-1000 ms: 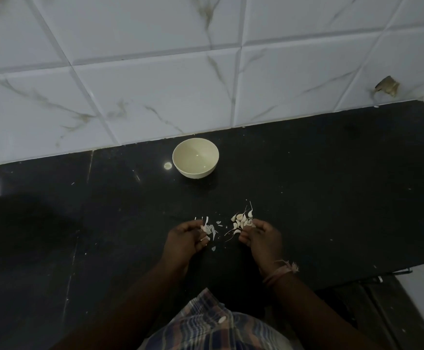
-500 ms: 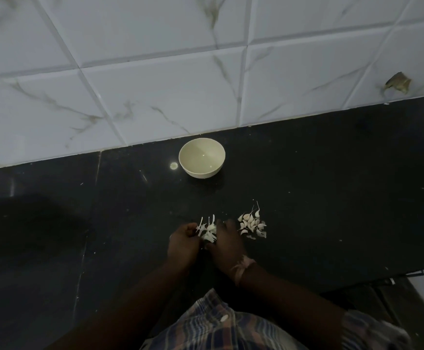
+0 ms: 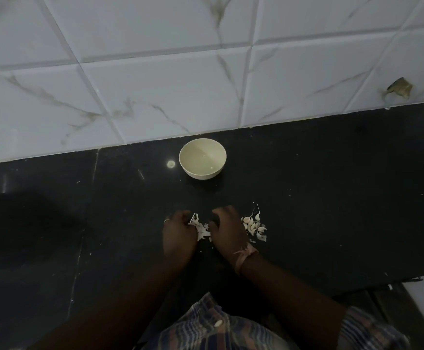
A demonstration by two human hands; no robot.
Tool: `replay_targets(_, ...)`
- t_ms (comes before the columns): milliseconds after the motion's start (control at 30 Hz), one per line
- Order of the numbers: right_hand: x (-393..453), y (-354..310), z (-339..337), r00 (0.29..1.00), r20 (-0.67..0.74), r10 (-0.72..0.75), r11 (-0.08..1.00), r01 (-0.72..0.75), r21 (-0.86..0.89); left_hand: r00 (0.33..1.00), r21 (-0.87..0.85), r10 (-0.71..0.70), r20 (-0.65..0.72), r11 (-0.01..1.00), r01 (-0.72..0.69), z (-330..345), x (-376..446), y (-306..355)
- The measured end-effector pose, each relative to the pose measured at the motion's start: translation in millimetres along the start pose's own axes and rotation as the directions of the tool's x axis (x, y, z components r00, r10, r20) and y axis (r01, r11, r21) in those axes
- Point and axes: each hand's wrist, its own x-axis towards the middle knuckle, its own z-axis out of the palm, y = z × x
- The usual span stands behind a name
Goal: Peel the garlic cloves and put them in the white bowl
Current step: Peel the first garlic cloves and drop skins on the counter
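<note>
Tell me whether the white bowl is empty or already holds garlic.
Empty. The white bowl stands upright near the wall and its bare inside shows no cloves; the garlic cloves lie on the counter.

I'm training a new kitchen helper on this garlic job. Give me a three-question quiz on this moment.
1. True or false: the white bowl already holds peeled cloves.
2. The pile of garlic cloves lies where? A) inside the bowl B) on the counter, just right of the right hand C) left of the left hand
3. Fill in: the loose garlic pieces being worked on lie between the two ____.

Key: 1 false, the bowl looks empty. 2 B. 3 hands.
</note>
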Motion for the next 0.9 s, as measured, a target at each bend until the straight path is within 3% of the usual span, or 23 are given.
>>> replay_targets(100, -1.4, 12.3, -2.0, 0.997, 0.074, -0.028, 0.995, 0.035, -0.098, 0.994, 0.033, 0.085, 0.065, 0.996, -0.087, 14.5, -9.3, 7.3)
replay_targets(267, -15.8, 6.8, 44.3, 0.977, 0.210, -0.038, 0.935, 0.109, -0.339, 0.993, 0.086, 0.120, -0.016, 0.989, -0.118, 17.0, -5.1, 4.6)
replay_targets(333, -29.6, -1.7, 50.4, 0.959, 0.265, -0.099, 0.937, 0.179, -0.299, 0.995, 0.097, 0.083, -0.053, 0.992, -0.078, 11.8, 3.8, -7.3)
replay_targets(400, -43.1, -7.7, 48.5, 0.958, 0.225, -0.180, 0.937, 0.236, -0.256, 0.996, 0.118, 0.047, -0.079, 0.992, -0.038, 7.5, 12.4, -21.8)
replay_targets(500, -47.4, -0.3, 47.2, 0.989, 0.117, -0.090, 0.961, 0.117, -0.250, 0.998, 0.133, 0.035, -0.051, 0.991, -0.027, 7.5, 12.5, -30.7)
replay_targets(600, -47.3, 2.7, 56.2, 0.984, 0.178, 0.012, 0.949, 0.045, -0.312, 0.991, 0.159, 0.124, 0.042, 0.979, -0.129, 8.4, 1.5, -22.9)
replay_targets(700, -44.6, -13.9, 72.6, 0.983, 0.167, -0.074, 0.933, 0.127, -0.336, 0.950, 0.204, 0.280, 0.139, 0.930, -0.304, 5.5, -3.0, -22.0)
replay_targets(767, -44.5, -21.1, 74.3, 0.978, 0.196, -0.066, 0.941, 0.126, -0.314, 0.950, 0.155, 0.282, 0.136, 0.941, -0.302, -0.7, -3.2, -24.2)
replay_targets(900, -40.5, -12.1, 40.0, 0.955, 0.229, -0.188, 0.980, 0.197, -0.016, 0.972, 0.134, 0.201, 0.118, 0.967, -0.216, -11.3, -1.5, -32.4)
